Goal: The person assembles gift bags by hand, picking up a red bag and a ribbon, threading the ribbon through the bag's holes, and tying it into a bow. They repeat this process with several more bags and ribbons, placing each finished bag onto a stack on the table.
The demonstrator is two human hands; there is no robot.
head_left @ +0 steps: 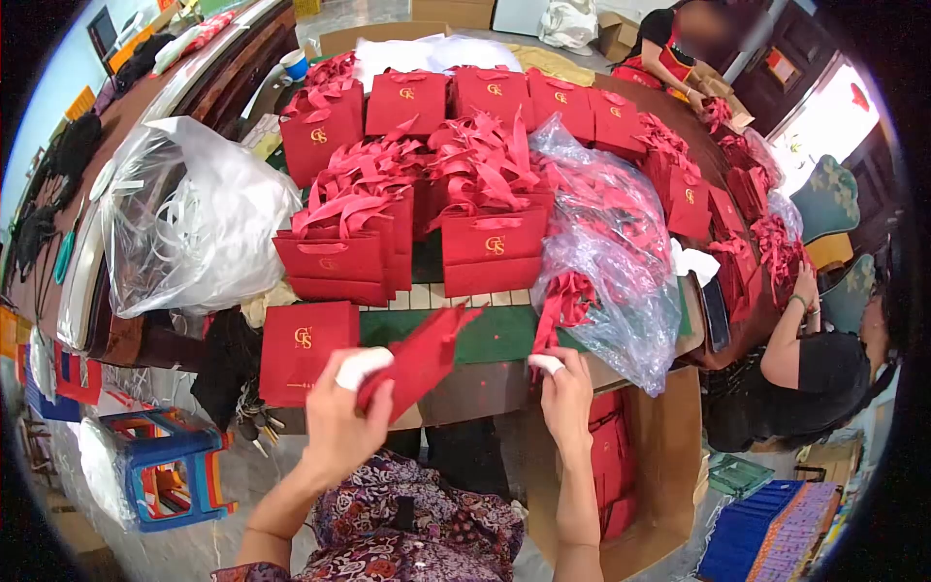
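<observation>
My left hand (346, 412) grips a flat folded red paper bag (424, 357) at its lower end, tilted up to the right over the table edge. My right hand (565, 393) pinches a red ribbon (561, 308) that hangs out of a clear plastic sack of ribbons (613, 254). White tape covers the thumb tips of both hands. A finished red gift bag with a gold logo (303, 349) stands just left of my left hand. Many more red gift bags with ribbon handles (493, 247) crowd the table behind.
A big clear sack of white ribbons (184, 218) lies at left. Below it stands a blue plastic stool (170, 466). A cardboard box holding flat red bags (640, 466) sits beneath my right hand. Two other people work at the right (810, 373) and far end (674, 48).
</observation>
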